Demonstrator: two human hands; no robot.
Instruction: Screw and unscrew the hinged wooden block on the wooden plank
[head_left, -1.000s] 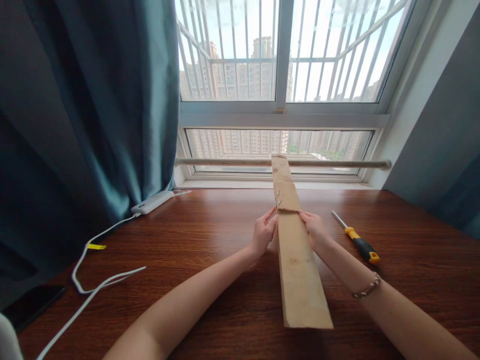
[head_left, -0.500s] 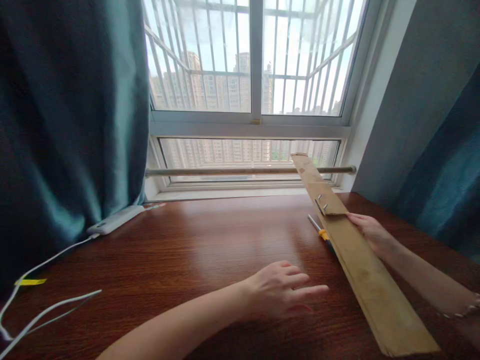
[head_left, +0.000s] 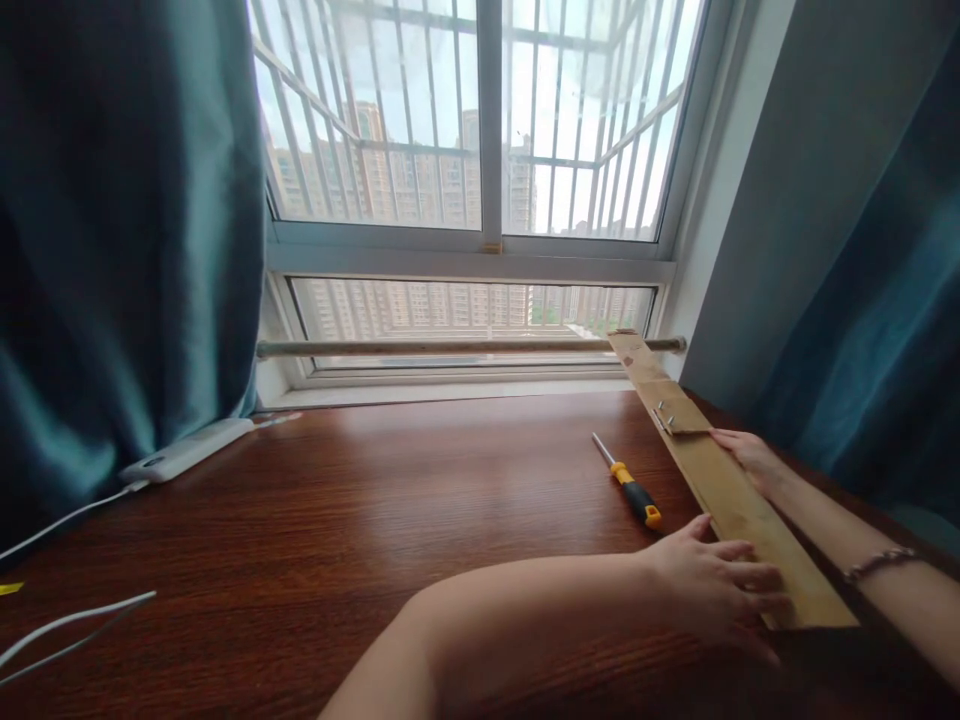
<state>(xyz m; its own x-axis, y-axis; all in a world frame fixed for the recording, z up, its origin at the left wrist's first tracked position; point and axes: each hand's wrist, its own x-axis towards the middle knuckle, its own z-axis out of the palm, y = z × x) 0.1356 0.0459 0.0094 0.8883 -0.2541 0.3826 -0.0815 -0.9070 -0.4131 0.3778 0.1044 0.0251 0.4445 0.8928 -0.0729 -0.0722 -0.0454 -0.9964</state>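
A long cardboard strip (head_left: 750, 510) slants across the right side of the brown table. Near its far end a smaller cardboard piece (head_left: 679, 405) lies on it, with a few metal screws (head_left: 667, 412) sticking up. My right hand (head_left: 754, 460) grips the right edge by the smaller piece, fingers partly hidden beneath. Over the near part of the strip is my left hand (head_left: 720, 580), its fingers spread at the left edge, slightly blurred. Left of the strip lies a screwdriver (head_left: 634, 490) with a yellow and black handle.
A white power strip (head_left: 187, 450) with a cable lies at the table's left edge beside a dark curtain (head_left: 127, 220). Another white cable (head_left: 75, 625) is at lower left. Behind the table (head_left: 420, 480), a rail (head_left: 450, 348) crosses the window.
My left hand has moved right, from the bare table to the strip. The strip's near end has swung away from me, and the screwdriver now shows whole. The view has shifted slightly right.
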